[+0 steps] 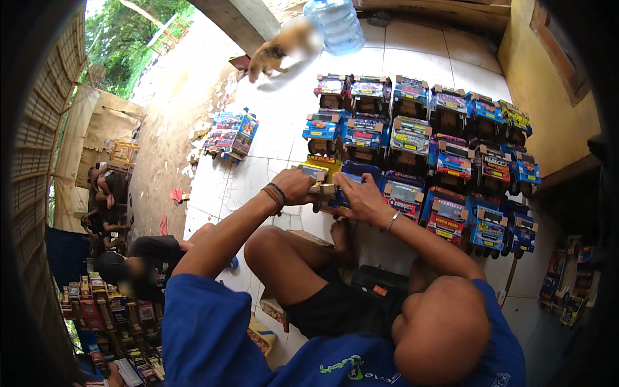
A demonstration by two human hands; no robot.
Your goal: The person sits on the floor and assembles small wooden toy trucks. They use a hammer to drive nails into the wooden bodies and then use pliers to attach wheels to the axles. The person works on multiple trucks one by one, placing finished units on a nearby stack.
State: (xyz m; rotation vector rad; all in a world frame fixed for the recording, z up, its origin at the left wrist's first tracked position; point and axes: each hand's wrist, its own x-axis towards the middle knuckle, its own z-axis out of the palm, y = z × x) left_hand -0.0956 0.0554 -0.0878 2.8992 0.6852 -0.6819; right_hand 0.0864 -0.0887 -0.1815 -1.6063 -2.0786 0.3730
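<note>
Toy trucks with printed paper-like panels stand in close rows on the white tiles before me. My left hand (298,187) is closed around the near end of a yellow toy truck (324,164) at the front row's left end. Beside it, my right hand (362,198) bends over a blue toy truck (356,169), its fingers at the upper edge; the hand hides much of it. Right of that hand, a blue-and-red toy truck (403,195) and a red toy truck (445,218) continue the row.
Another group of toy trucks (232,134) stands to the left. A dog (284,48) and a clear blue water jug (335,27) are at the far side. A person in dark clothes (151,261) sits at left, near many more trucks (113,313). A yellow wall (548,77) borders the right.
</note>
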